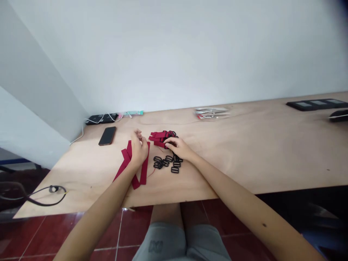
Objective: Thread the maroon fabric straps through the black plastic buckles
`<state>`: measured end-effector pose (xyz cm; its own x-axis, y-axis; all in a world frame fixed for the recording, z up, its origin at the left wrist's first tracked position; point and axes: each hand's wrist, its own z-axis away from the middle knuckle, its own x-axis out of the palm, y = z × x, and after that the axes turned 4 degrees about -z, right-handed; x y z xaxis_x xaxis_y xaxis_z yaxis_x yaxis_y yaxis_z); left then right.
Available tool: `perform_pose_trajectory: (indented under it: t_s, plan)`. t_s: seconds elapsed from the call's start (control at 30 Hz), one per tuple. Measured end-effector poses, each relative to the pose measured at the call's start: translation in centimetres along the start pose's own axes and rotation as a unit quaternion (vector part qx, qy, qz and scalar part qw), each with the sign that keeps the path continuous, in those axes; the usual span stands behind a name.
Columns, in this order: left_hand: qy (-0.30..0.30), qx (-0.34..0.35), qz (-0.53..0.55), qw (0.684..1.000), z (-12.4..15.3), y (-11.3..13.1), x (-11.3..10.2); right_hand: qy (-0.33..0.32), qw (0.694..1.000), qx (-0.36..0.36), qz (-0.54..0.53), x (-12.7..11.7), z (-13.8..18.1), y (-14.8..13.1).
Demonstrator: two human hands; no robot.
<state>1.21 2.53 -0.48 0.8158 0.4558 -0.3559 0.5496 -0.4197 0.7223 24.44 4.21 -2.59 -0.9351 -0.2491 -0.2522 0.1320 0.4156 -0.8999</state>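
My right hand [179, 148] is closed, thumb and fingers pinching the end of a short red strap [159, 144] with a black buckle. This strap lies at the front of a small pile of red straps [157, 135] fitted with black buckles. My left hand [139, 148] is raised over several long red strips [144, 170], its fingers loosely bent and nothing visible in them. Between the two hands and nearer to me lie loose black hook pieces [160, 162] and rectangular black sliders [175, 166]. My right hand hides part of the buckle pile.
On the wooden table [244, 152] a phone [107, 136] lies at the left, near a black power strip [100, 119] with white cables. Flat plastic packets [212, 113] rest by the wall. A black tray-like object [317, 104] is far right. A cable loop [51, 197] crosses the left front edge.
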Motion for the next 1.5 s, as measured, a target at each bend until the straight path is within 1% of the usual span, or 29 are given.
perform_pose_trajectory:
  t_s: [0.03,0.1,0.17,0.2,0.23,0.27,0.3,0.37,0.4,0.43,0.47,0.57,0.63,0.7,0.73,0.8,0.9,1.03,1.07,1.13,1.2,1.27,1.33,1.4,1.5]
  plan:
    - [0.02,0.003,-0.002,1.0,-0.2,-0.1,-0.1,-0.005,1.0,-0.002,0.022,0.1,0.1,0.1]
    - [0.045,0.005,0.0,0.999,-0.7,-0.1,-0.5,0.004,0.999,-0.005,0.038,0.2,0.1,0.3]
    - [0.044,-0.004,-0.007,0.999,-1.3,-0.1,-1.2,0.021,0.999,-0.006,0.039,0.0,0.1,0.5]
    - [0.027,-0.01,-0.018,0.999,-1.5,-0.1,-1.6,0.027,0.999,-0.006,0.04,-0.1,0.1,0.6]
    - [-0.005,-0.018,-0.037,0.999,-1.7,-0.1,-2.2,0.031,0.999,-0.007,0.043,-0.2,0.1,0.7]
    - [-0.051,-0.024,-0.06,0.997,-1.8,0.0,-2.7,0.035,0.998,-0.011,0.05,-0.3,0.0,0.8]
    - [-0.112,-0.026,-0.086,0.99,-1.8,0.0,-3.3,0.04,0.997,-0.018,0.06,-0.4,-0.1,0.9]
    - [-0.242,-0.014,-0.139,0.96,-1.4,0.3,-4.4,0.049,0.995,-0.036,0.083,-0.5,-0.2,1.1]
    - [-0.293,-0.003,-0.165,0.942,-1.0,0.6,-4.9,0.054,0.993,-0.043,0.094,-0.5,-0.2,1.1]
    - [-0.326,0.008,-0.194,0.925,-0.5,0.8,-5.2,0.056,0.992,-0.046,0.105,-0.5,-0.3,1.2]
    - [-0.339,0.017,-0.224,0.913,-0.1,1.1,-5.4,0.057,0.991,-0.046,0.113,-0.5,-0.3,1.2]
    - [-0.329,0.027,-0.306,0.893,1.0,1.9,-5.4,0.054,0.99,-0.036,0.127,-0.4,-0.4,1.2]
    - [-0.324,0.031,-0.344,0.881,1.1,2.2,-5.1,0.055,0.989,-0.032,0.134,-0.3,-0.4,1.1]
    - [-0.323,0.031,-0.363,0.873,0.9,2.3,-4.8,0.059,0.987,-0.033,0.143,-0.4,-0.5,1.1]
    - [-0.32,0.029,-0.362,0.875,0.7,2.2,-4.6,0.059,0.987,-0.034,0.148,-0.4,-0.5,1.1]
    - [-0.308,0.023,-0.339,0.888,0.2,1.8,-4.6,0.05,0.986,-0.035,0.152,-0.6,-0.5,1.1]
    - [-0.286,0.006,-0.277,0.917,-0.6,1.0,-4.8,0.032,0.988,-0.035,0.144,-1.1,-0.4,1.1]
    - [-0.26,-0.065,-0.164,0.95,-2.1,0.5,-5.2,0.025,0.991,-0.015,0.127,-2.6,0.0,0.4]
    - [-0.251,-0.081,-0.135,0.955,-2.5,0.6,-5.2,0.014,0.992,-0.007,0.126,-3.1,0.2,0.2]
    - [-0.223,-0.093,-0.093,0.966,-3.4,0.8,-5.0,-0.019,0.991,0.015,0.129,-4.3,0.5,-0.2]
    - [-0.187,-0.079,-0.076,0.976,-4.1,1.0,-4.3,-0.067,0.989,0.04,0.127,-5.2,0.8,-0.2]
    - [-0.168,-0.056,-0.072,0.982,-4.3,1.2,-3.3,-0.102,0.987,0.053,0.115,-5.7,1.0,0.0]
    - [-0.171,-0.031,-0.067,0.982,-4.1,1.3,-2.3,-0.116,0.987,0.053,0.1,-5.8,1.1,0.3]
    - [-0.189,-0.009,-0.052,0.981,-3.4,1.3,-1.5,-0.127,0.987,0.048,0.089,-5.8,1.1,0.4]
    - [-0.212,0.012,-0.036,0.976,-2.1,1.1,-0.8,-0.163,0.982,0.047,0.08,-5.9,1.1,0.0]
